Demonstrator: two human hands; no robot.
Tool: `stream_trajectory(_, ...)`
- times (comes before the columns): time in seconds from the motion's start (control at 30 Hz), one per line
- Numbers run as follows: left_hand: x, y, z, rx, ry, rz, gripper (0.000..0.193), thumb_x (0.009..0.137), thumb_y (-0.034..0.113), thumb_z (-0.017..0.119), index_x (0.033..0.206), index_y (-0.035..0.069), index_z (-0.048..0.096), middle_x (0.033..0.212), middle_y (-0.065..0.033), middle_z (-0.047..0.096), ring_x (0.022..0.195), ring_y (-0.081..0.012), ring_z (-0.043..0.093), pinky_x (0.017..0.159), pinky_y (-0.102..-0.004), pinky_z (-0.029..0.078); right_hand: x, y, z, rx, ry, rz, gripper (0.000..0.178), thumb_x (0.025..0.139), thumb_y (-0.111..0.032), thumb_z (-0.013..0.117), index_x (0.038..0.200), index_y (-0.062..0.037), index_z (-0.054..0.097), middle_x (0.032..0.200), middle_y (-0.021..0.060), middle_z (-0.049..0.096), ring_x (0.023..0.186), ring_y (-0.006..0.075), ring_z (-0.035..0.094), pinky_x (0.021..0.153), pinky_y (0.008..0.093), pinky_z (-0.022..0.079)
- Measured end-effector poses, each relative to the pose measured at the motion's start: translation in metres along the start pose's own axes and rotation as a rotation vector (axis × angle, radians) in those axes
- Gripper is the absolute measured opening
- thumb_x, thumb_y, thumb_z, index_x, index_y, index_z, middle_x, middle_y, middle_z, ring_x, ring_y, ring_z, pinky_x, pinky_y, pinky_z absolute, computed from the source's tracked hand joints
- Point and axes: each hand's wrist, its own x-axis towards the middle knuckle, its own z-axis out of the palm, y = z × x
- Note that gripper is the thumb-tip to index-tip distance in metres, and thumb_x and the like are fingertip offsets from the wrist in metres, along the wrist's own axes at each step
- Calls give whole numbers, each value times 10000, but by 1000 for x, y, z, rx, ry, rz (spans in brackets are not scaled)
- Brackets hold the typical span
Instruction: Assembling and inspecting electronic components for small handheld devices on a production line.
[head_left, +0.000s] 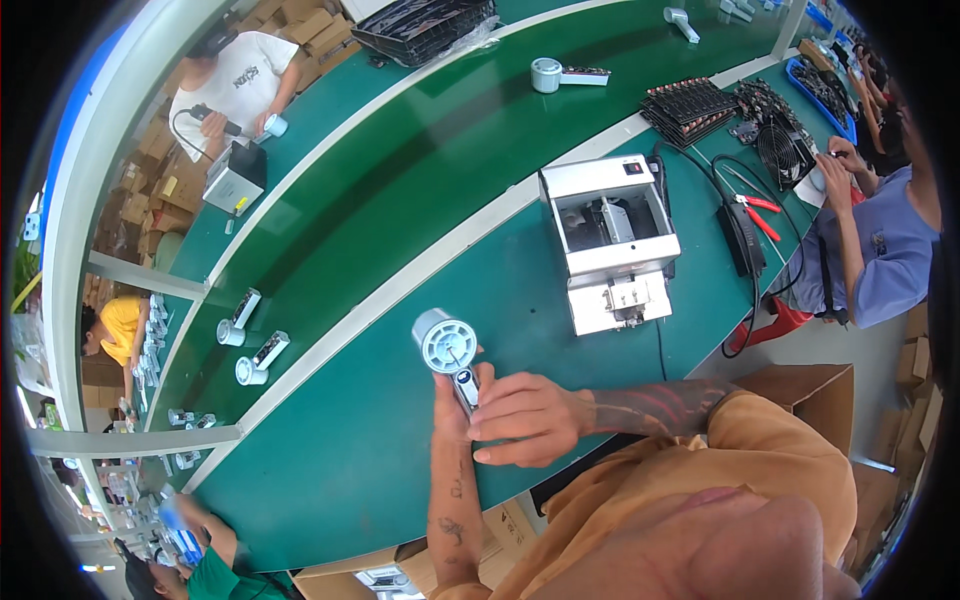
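Observation:
A pale blue handheld device (448, 345), probably a small fan, has a round, spoked head and a short handle with its inside partly showing. My left hand (449, 408) is closed around the handle and holds the head up and away from me. From the right, my right hand (530, 418) reaches across with bent fingers against the lower handle. Its fingertips meet the handle beside my left thumb. Whether the right fingers pinch some small part there is hidden.
Beyond my hands stands a silver bench machine (610, 255). Red-handled pliers (760, 215), a black power adapter (740, 240) and stacked circuit boards (688, 110) lie to its right. Similar devices sit on the green conveyor belt (400, 170). Co-workers are at the left and right.

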Motion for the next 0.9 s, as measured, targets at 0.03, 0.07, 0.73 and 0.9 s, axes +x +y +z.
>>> stream_trajectory(0.03, 0, -3, -3, 31, 0, -25, 787, 944, 722, 540, 1337, 41, 521, 665, -13, 500, 520, -84, 440, 444, -250, 339, 1, 0, -4, -98, 16, -3, 237, 838, -44, 646, 1059, -63, 731, 1172, 117, 697, 1032, 288, 673, 903, 440, 525)
stream_trajectory(0.07, 0, -2, 1, 26, 1, -28, 787, 944, 722, 540, 1337, 41, 521, 665, -13, 500, 520, -84, 440, 444, -250, 339, 1, 0, -6, -197, 32, -2, 252, 872, -88, 637, 1107, -72, 728, 1264, 121, 680, 1136, 310, 637, 1003, 472, 481)
stream_trajectory(0.73, 9, -2, 16, -44, -160, -145, 624, 996, 581, 579, 1211, -2, 527, 682, -93, 593, 446, -143, 512, 417, -298, 437, -15, 14, -20, 117, -123, 309, 1041, 979, -655, 515, 1572, 135, 186, 1645, 368, 139, 1542, 525, 118, 1237, 579, 117)
stream_trajectory(0.9, 8, -5, 21, -8, -215, -165, 630, 1015, 574, 546, 1262, -6, 518, 679, -79, 575, 447, -131, 502, 431, -299, 416, -5, 11, -35, 116, -109, 293, 1151, 942, -764, 444, 1577, 144, 130, 1659, 359, 64, 1557, 503, 37, 1243, 570, 41)
